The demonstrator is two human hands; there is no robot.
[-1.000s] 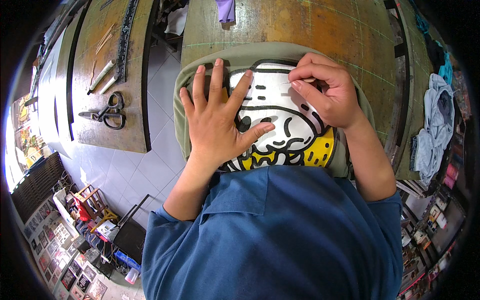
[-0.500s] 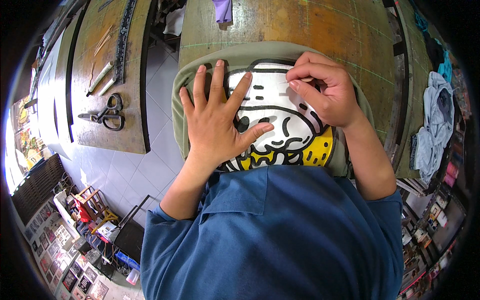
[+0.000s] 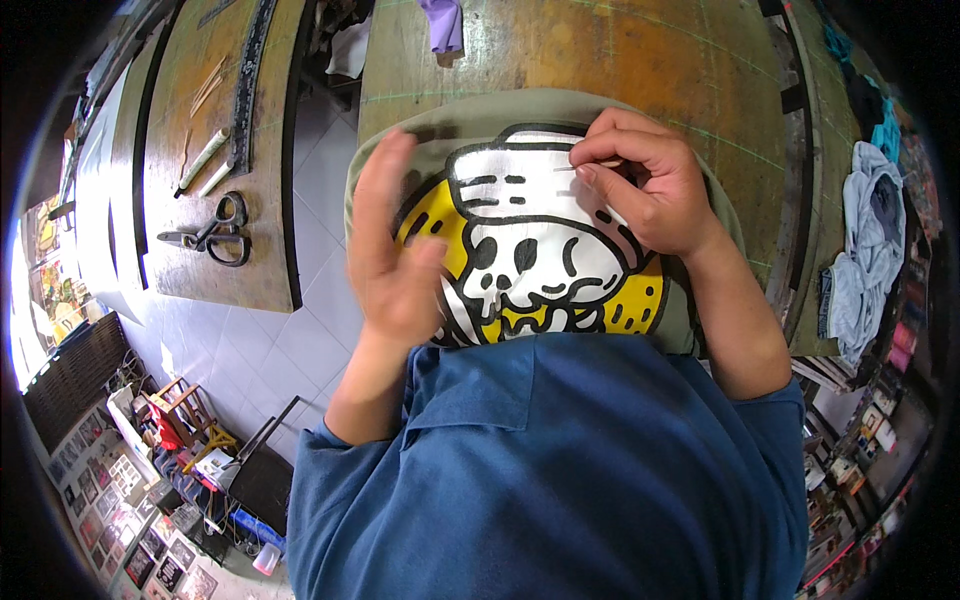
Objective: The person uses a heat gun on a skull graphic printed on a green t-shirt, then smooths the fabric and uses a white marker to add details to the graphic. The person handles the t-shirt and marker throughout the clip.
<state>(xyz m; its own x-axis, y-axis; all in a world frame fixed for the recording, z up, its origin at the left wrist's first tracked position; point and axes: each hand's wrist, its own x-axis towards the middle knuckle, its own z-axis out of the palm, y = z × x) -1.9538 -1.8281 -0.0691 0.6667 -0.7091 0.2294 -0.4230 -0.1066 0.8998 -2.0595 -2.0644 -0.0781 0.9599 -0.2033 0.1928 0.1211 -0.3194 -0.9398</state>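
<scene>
An olive-green cloth (image 3: 465,118), perhaps a garment, lies on the worktable against my body. It bears a printed skull (image 3: 550,260) in a white hat with black outlines and yellow patches behind. My left hand (image 3: 392,250) is over the left side of the print, thumb apart from the stretched fingers, holding nothing and smeared by motion. At the hat's upper right my right hand (image 3: 655,185) stays pinched, thumb and forefinger together close over the print. Something small and pale shows between the fingers, too little of it to name.
Black scissors (image 3: 215,232), white tubes (image 3: 205,162), thin wooden sticks (image 3: 208,85) and a dark ruler (image 3: 250,100) lie on the left-hand table. A purple cloth (image 3: 443,25) is at the far side of the worktable (image 3: 590,60). Pale blue clothes (image 3: 865,250) are piled at the right.
My left hand has lifted and moved left off the middle of the print, uncovering the yellow patch and the skull's left side. My right hand has barely moved.
</scene>
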